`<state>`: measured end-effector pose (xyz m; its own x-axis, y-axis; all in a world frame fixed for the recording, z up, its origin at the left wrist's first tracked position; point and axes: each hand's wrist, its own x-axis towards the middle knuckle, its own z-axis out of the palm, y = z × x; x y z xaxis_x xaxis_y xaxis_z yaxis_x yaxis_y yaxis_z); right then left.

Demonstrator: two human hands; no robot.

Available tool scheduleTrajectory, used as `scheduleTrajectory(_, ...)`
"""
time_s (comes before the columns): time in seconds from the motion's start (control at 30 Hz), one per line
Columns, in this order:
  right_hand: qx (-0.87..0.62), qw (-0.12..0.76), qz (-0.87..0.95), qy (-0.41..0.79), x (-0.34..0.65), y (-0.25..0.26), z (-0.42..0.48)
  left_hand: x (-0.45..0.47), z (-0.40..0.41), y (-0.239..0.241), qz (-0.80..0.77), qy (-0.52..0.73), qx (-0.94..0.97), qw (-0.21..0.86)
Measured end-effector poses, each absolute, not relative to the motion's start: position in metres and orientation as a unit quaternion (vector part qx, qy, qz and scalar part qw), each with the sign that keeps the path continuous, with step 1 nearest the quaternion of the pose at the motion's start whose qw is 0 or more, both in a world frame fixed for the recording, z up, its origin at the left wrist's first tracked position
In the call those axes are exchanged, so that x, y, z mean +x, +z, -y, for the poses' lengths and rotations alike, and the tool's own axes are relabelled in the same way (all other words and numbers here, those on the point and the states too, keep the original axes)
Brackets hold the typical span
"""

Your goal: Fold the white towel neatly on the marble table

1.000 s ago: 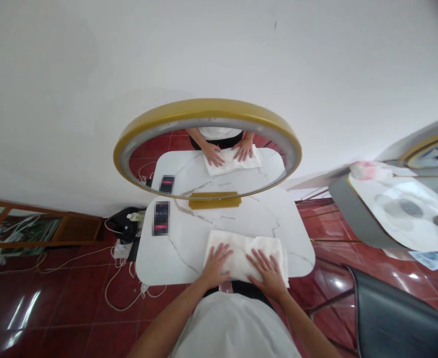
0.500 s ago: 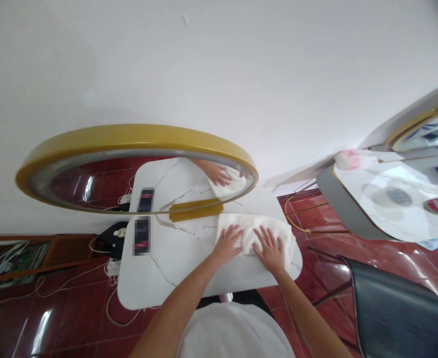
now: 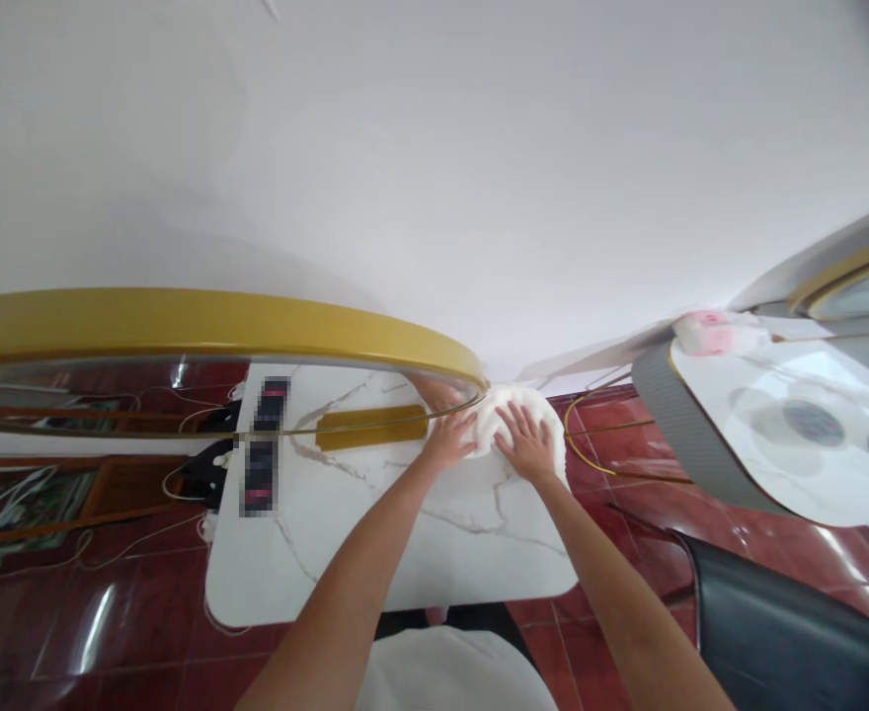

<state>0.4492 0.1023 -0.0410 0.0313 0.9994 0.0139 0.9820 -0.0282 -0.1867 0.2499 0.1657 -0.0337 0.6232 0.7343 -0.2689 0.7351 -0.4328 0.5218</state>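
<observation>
A white towel [image 3: 488, 420] lies bunched at the far right corner of a white marble-patterned table [image 3: 397, 553]. My left hand [image 3: 449, 439] presses on the towel's left edge with its fingers spread. Flat on the towel's middle rests my right hand [image 3: 527, 441], fingers apart as well. Just left of my left hand, a gold mirror base [image 3: 371, 434] stands on the table. The mirror's thick gold frame [image 3: 257, 318] hangs over the table's back edge and partly reflects the tabletop and my left arm.
A blurred-out dark box [image 3: 260, 479] lies at the table's left end. To the right stand a second white table [image 3: 746, 425] with a pink-and-white packet [image 3: 712, 334] and a black chair [image 3: 782, 622]. Cables and a wooden shelf [image 3: 134, 489] are at the left, on red floor tiles.
Both hands have pushed the towel away from me toward the wall, and it has bunched up. More of the table's front right part shows. The view has shifted a little.
</observation>
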Motion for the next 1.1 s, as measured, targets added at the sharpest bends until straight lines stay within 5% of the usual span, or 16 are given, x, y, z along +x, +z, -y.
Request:
scheduleTrajectory(0.53, -0.709, 0.065, 0.7, 0.06, 0.455, -0.038, -0.013, 0.243, -0.072, -0.031, -0.438, 0.039, 0.858, 0.267)
scheduleTrajectory(1.1, -0.737, 0.057, 0.67, 0.068, 0.326, -0.038, 0.079, 0.12, 0.001, -0.014, -0.412, 0.054, 0.849, 0.327)
